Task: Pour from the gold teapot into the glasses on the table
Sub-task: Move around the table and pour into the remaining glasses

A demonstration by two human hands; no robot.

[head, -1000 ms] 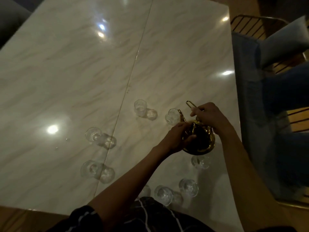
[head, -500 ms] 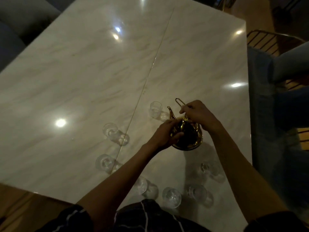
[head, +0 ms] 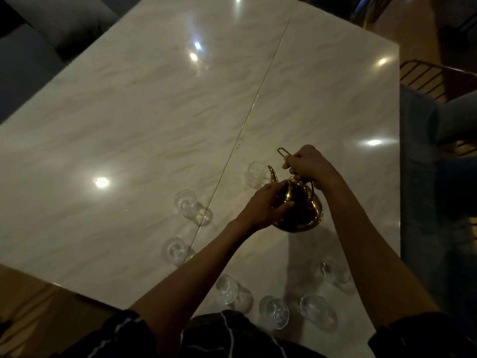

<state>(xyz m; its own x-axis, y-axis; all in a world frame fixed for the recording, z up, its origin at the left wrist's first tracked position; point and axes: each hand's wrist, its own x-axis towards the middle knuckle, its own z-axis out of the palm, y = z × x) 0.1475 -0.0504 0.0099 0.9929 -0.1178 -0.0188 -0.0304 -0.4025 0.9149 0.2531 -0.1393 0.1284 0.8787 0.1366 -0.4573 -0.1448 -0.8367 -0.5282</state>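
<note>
The gold teapot (head: 300, 211) hangs above the marble table (head: 154, 125), tilted with its spout toward a small clear glass (head: 256, 171) just beyond it. My right hand (head: 308, 165) grips the teapot's wire handle from above. My left hand (head: 265, 206) cups the pot's left side. Several other clear glasses stand around: one (head: 185, 200) to the left, one (head: 174, 250) nearer, and a row near the front edge (head: 227, 289), (head: 274, 311), (head: 317, 308), with another (head: 327, 268) in the pot's shadow.
A chair with a gold wire frame (head: 436, 76) and blue cushion (head: 423, 177) stands along the table's right edge. A dark sofa (head: 38, 34) lies beyond the far left corner. The table's seam (head: 258, 96) runs diagonally.
The view has swung, so table and glasses sit lower and further right in frame. Both hands stay on the teapot, which has shifted from the right-hand glass toward the one on the left of it.
</note>
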